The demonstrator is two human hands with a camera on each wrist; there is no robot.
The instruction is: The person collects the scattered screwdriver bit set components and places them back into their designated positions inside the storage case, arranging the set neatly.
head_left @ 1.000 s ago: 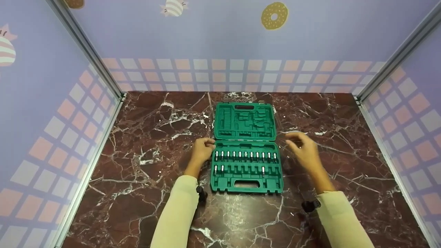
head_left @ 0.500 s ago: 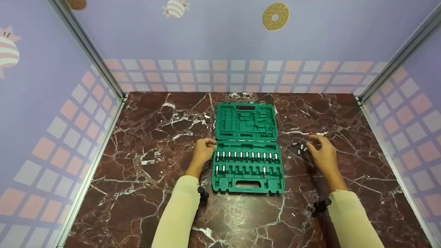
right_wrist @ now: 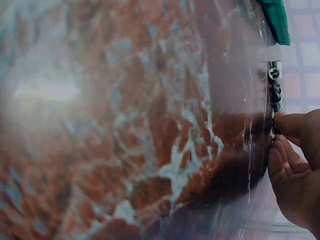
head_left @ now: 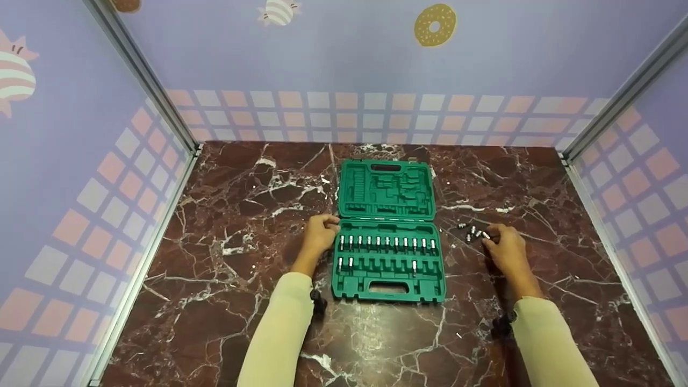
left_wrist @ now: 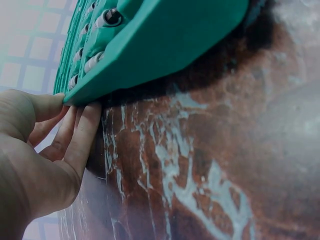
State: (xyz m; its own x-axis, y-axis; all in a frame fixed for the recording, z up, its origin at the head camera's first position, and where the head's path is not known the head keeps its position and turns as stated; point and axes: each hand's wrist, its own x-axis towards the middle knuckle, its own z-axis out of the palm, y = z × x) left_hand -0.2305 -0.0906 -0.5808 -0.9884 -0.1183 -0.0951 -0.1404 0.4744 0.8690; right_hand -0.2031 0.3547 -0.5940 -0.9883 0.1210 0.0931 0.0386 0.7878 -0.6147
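A green plastic case [head_left: 352, 288] lies open on the table, its hinged lid [head_left: 387, 209] laid back. Silver bit sockets with dark tips fill its upper row; the lower row holds 3, among many bare slots. My left hand [head_left: 319, 234] pinches the case's left edge near the hinge, thumb on the rim and fingers low against the side. Right of the case, my right hand [head_left: 508, 251] pinches a bit socket [head_left: 485, 235] at the table surface; in the right wrist view its dark end shows between thumb and fingers [right_wrist: 285, 155]. Several loose bit sockets [head_left: 468, 237] lie just left of these fingertips.
The brown marbled table [head_left: 236, 306] has walls at the back [head_left: 355, 59] and both sides, with metal strips at the corners. Each wrist wears a small black camera, the right one [head_left: 502, 325] close over the table.
My right hand has moved right from beside the case to the loose bit sockets, and its fingers have come down and closed on one. My left hand stays at the case edge.
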